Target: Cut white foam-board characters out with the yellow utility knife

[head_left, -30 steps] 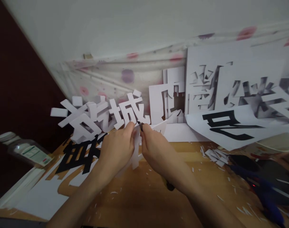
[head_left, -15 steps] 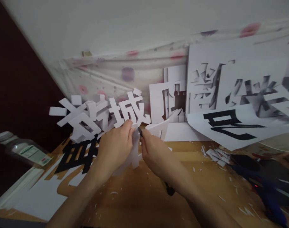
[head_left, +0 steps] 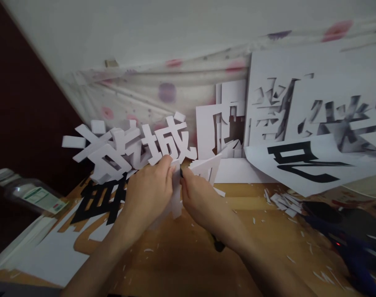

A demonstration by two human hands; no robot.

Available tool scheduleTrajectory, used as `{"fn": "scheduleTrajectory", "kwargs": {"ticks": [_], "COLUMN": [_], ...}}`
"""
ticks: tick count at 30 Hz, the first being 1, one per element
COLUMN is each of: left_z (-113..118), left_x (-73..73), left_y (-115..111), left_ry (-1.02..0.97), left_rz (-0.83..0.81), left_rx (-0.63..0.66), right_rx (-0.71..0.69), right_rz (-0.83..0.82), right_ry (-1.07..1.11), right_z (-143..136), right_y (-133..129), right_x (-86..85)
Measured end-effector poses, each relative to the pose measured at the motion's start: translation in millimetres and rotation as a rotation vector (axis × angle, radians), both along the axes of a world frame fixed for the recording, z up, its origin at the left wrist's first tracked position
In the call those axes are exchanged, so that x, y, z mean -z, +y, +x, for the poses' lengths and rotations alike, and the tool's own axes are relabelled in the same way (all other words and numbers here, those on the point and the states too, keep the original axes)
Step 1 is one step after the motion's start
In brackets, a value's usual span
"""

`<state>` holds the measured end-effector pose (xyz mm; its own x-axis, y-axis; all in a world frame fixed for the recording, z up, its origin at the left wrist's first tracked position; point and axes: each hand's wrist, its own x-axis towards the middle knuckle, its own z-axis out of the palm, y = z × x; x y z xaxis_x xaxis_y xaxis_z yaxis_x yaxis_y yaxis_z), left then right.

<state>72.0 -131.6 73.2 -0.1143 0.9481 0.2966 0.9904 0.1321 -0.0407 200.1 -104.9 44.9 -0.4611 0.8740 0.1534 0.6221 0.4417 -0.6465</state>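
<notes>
My left hand (head_left: 151, 192) is closed on a white cut board piece (head_left: 176, 198), held upright with the thumb at its top. The piece's lower part hangs below the fingers. Close on its right, my right hand (head_left: 200, 194) grips a utility knife (head_left: 219, 245); the dark, yellowish handle end shows under the wrist. The knife's dark front end meets the edge of the board piece, but the blade itself is too small to make out. Just behind the hands stand white three-dimensional characters (head_left: 171, 138).
At left are a clear bottle (head_left: 36, 194), black cut-out lettering (head_left: 98, 202) and white sheets (head_left: 52, 255). Cut-out boards (head_left: 268, 66) lean on the wall. A printed sheet (head_left: 299, 181), scraps (head_left: 285, 204) and a blue glue gun (head_left: 345, 247) lie at right on the wooden table (head_left: 175, 264).
My right hand has shifted slightly left, and the knife's front end is closer against the board piece. My left hand keeps its hold. The view has moved a little.
</notes>
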Motion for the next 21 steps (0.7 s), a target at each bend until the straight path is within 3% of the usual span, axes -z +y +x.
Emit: {"fn": "scheduleTrajectory", "kwargs": {"ticks": [9,21], "left_z": [0.6,2.5], "left_x": [-2.0,-1.9], "left_y": [0.4,-1.8], "left_ry": [-0.01,-0.026], "left_rz": [-0.01,-0.009], "left_rx": [0.008,-0.028], "right_rx": [0.056,0.024], "right_rz": [0.018,-0.065], "right_ry": [0.046,0.0], "right_z": [0.6,-1.5], "right_y": [-4.8,-7.1], "right_x": [-19.4,-2.9]}}
